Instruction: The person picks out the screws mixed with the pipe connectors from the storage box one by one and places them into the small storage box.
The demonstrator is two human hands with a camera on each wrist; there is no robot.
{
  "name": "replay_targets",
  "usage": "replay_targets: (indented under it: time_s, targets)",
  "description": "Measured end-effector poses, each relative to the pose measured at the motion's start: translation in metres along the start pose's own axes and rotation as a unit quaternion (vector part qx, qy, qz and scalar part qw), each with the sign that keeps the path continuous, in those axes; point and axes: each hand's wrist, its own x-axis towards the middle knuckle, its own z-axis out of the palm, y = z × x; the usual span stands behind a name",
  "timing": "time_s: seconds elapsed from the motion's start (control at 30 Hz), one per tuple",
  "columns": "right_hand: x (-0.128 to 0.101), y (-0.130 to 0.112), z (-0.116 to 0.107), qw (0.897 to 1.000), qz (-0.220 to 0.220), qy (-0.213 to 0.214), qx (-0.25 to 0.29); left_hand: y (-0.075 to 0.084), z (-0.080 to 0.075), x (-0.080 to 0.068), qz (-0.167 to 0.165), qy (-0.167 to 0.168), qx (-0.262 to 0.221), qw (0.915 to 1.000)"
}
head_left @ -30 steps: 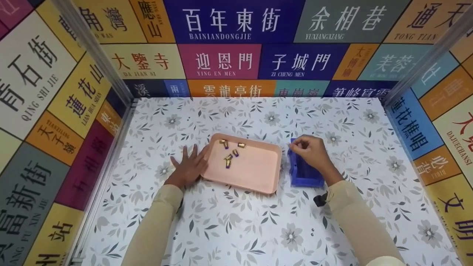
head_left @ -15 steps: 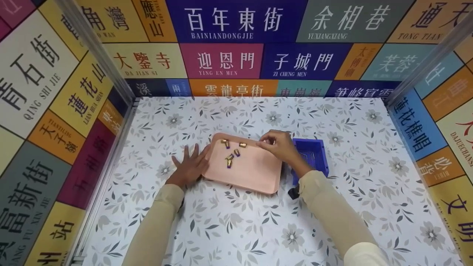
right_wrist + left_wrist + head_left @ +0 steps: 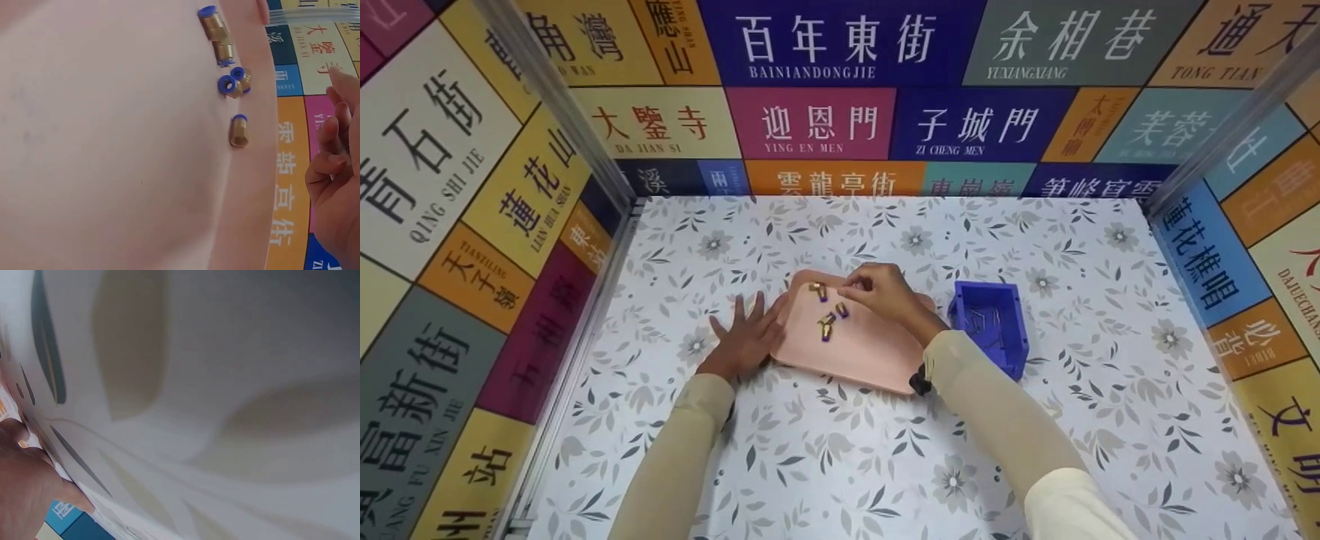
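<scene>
The fittings [image 3: 826,309] are short brass push-in connectors with blue collars; one is an elbow, the others are straight. The head view shows three on the pink tray [image 3: 870,349], grouped near its far left corner; the right wrist view shows the same group [image 3: 228,84]. The tray is a shallow rectangle lying on the floral table [image 3: 840,465]. One blue bin [image 3: 990,330] stands just to the right of the tray.

The right hand [image 3: 881,292] hovers over the tray's far edge, fingers curled with thumb and forefinger pinched together; whether they hold a fitting cannot be determined. The left hand [image 3: 744,337] lies flat, fingers spread straight, touching the tray's left edge.
</scene>
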Motion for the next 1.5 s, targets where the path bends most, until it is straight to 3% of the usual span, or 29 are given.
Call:
replay_targets:
  time_s: [0.33,0.67,1.23,1.5]
  targets:
    - [0.011,0.009,0.019,0.998,0.003,-0.058,0.002,0.002,-0.002,0.000,0.005,0.000,0.013,0.9999]
    - [0.016,0.017,0.033,0.995,0.042,-0.089,0.016,0.003,-0.002,0.000,-0.004,-0.004,0.017,0.9998]
    - [0.015,0.028,0.041,0.992,0.009,-0.121,-0.036,-0.001,0.001,0.003,0.009,0.002,0.020,0.9998]
    - [0.014,0.027,0.039,0.987,0.021,-0.155,-0.044,-0.001,-0.001,0.001,0.002,0.000,0.014,0.9999]
